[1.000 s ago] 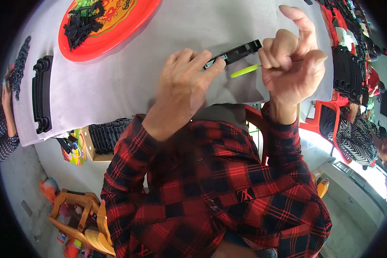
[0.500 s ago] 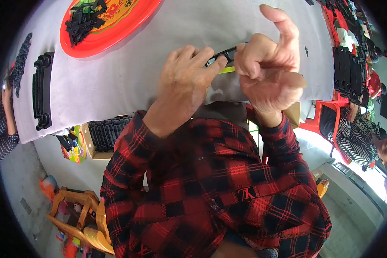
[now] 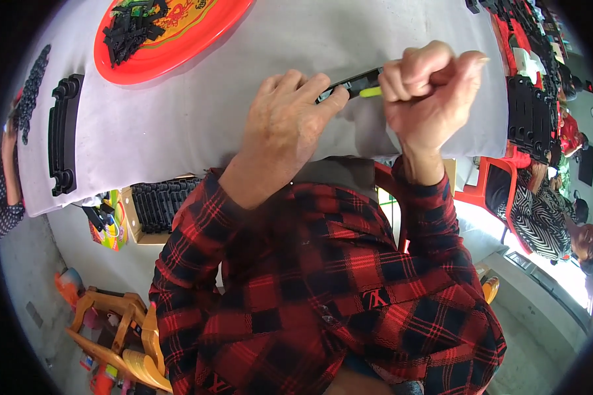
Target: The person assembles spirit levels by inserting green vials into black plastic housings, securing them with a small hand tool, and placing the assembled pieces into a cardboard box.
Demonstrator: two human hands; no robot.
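Note:
My left hand (image 3: pixel 290 125) lies on the grey-covered table (image 3: pixel 204 112) and pins a long black plastic part (image 3: pixel 357 83) with its fingertips. My right hand (image 3: pixel 428 99) is a closed fist around a yellow-green tool (image 3: pixel 370 93), whose tip meets the black part between the two hands. Most of the black part is hidden under my fingers. Both forearms wear red and black plaid sleeves.
A red round tray (image 3: pixel 178 46) with small black pieces sits at the far left of the table. A long black moulded part (image 3: pixel 62 135) lies at the left edge. Stacked black parts (image 3: pixel 524 108) stand at right. A cardboard box of black parts (image 3: pixel 155 204) and a seated person (image 3: pixel 553 217) are nearby.
My right hand has closed from raised, spread fingers into a fist and come down onto the black part. The left hand has stayed pressed on the part.

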